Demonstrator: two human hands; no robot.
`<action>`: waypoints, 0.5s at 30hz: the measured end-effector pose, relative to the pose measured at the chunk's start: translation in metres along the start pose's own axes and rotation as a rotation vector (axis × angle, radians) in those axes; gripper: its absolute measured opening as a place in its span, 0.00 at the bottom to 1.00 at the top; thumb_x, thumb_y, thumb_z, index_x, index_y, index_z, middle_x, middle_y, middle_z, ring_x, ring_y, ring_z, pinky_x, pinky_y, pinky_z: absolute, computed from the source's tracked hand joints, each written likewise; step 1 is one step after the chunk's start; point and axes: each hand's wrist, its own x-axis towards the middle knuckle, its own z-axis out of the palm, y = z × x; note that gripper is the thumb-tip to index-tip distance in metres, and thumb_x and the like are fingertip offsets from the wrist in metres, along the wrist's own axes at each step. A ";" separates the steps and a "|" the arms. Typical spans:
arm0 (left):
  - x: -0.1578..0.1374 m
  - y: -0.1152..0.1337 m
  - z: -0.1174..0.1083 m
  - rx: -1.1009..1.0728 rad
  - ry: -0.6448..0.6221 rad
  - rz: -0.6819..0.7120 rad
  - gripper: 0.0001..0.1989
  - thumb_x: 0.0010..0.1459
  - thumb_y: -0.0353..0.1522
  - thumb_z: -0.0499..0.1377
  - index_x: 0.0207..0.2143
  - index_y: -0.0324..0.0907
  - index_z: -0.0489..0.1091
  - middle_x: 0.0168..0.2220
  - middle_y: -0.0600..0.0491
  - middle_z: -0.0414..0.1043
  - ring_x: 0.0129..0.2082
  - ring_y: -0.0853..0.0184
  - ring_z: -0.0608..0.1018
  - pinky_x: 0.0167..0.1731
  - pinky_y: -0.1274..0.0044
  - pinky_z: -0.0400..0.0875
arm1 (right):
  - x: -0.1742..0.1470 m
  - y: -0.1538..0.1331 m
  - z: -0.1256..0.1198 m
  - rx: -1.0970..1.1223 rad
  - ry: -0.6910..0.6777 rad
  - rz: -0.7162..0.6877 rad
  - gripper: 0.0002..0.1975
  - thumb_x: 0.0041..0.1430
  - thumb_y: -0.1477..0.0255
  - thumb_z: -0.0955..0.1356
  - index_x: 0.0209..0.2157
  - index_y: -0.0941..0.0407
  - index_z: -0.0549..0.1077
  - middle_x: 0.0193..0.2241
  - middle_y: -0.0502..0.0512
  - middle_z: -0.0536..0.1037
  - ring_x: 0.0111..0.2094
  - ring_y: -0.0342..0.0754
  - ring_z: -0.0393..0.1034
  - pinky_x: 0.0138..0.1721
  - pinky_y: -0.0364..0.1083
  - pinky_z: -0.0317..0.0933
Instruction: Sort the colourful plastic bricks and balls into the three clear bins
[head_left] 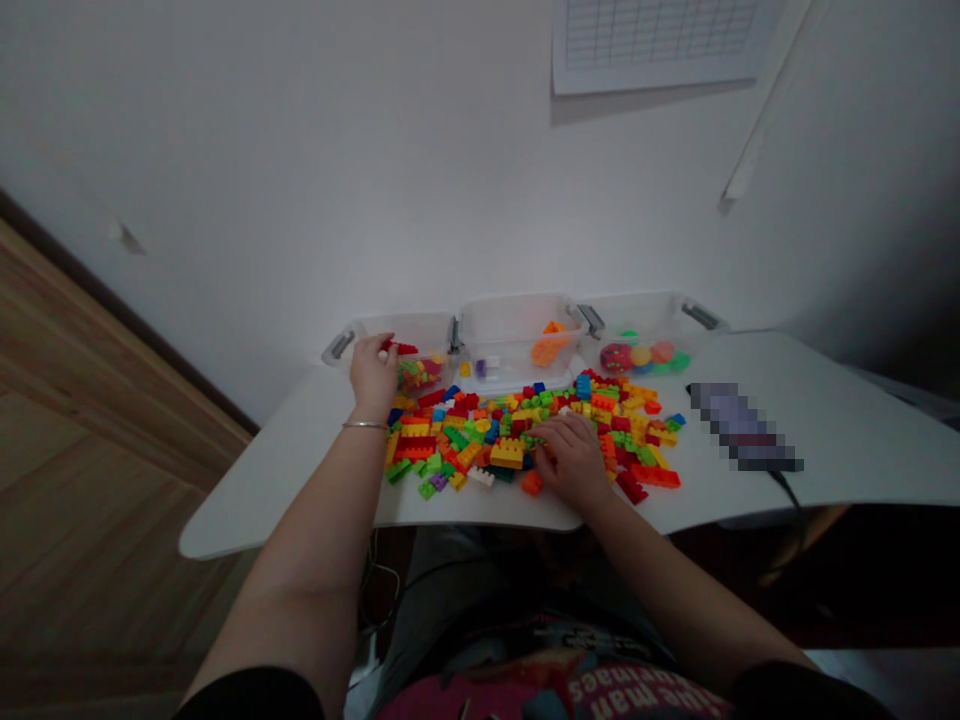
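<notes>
Well, both bare hands are busy around a spread of mixed toy bricks (450, 440) heaped across the middle of a white table (277, 480), close to its near edge. The left hand (373, 378), with a thin bracelet (365, 425) at its wrist, hangs over the near left part of the left clear box (424, 328), its fingers bent; from where I stand I cannot tell whether they are pinched on anything. Red, green and yellow pieces sit in that box. The right hand (574, 460) is down on the heap, fingers curled among the pieces, a yellow brick (508, 453) just beside it; whether it grips one is hidden. Two more clear boxes stand in the same row along the wall: the middle box (499, 315) has orange pieces (550, 345) toward its right end, with a few small yellow, purple and white ones toward the left, and the right box (645, 310) shows rounded red, yellow, orange and green pieces. Over on the right lies a pixelated device (742, 430) with a dark cable (787, 490)
</notes>
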 end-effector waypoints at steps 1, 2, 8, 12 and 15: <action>-0.001 -0.001 0.001 0.008 -0.015 0.000 0.09 0.56 0.30 0.56 0.38 0.41 0.74 0.39 0.48 0.74 0.46 0.59 0.74 0.53 0.65 0.66 | 0.000 0.000 0.000 -0.001 0.001 -0.001 0.09 0.58 0.77 0.66 0.39 0.53 0.75 0.37 0.52 0.80 0.43 0.50 0.71 0.57 0.54 0.58; -0.001 -0.002 0.003 0.010 -0.019 -0.003 0.09 0.57 0.30 0.55 0.37 0.40 0.74 0.39 0.47 0.74 0.46 0.59 0.74 0.53 0.65 0.66 | 0.000 0.000 0.000 -0.001 0.002 -0.002 0.09 0.58 0.77 0.66 0.39 0.53 0.75 0.36 0.52 0.80 0.42 0.50 0.71 0.57 0.54 0.58; -0.004 -0.009 0.010 0.010 0.044 -0.029 0.09 0.57 0.33 0.56 0.36 0.39 0.74 0.37 0.47 0.75 0.42 0.61 0.75 0.50 0.68 0.68 | 0.001 -0.001 -0.001 0.011 -0.014 0.006 0.09 0.58 0.77 0.66 0.38 0.52 0.75 0.37 0.52 0.80 0.43 0.50 0.71 0.57 0.54 0.58; -0.004 -0.007 0.008 0.061 0.008 -0.026 0.09 0.57 0.34 0.55 0.36 0.41 0.74 0.37 0.47 0.76 0.42 0.60 0.75 0.51 0.66 0.68 | 0.000 -0.001 -0.001 0.012 -0.029 0.028 0.09 0.58 0.76 0.66 0.38 0.52 0.76 0.37 0.52 0.80 0.43 0.51 0.71 0.56 0.55 0.59; -0.005 -0.001 0.007 0.141 -0.058 0.010 0.12 0.60 0.35 0.51 0.36 0.42 0.74 0.38 0.46 0.78 0.43 0.58 0.76 0.60 0.59 0.58 | -0.001 0.000 0.000 0.011 -0.034 0.030 0.09 0.58 0.76 0.66 0.38 0.52 0.76 0.37 0.53 0.80 0.43 0.51 0.71 0.55 0.55 0.59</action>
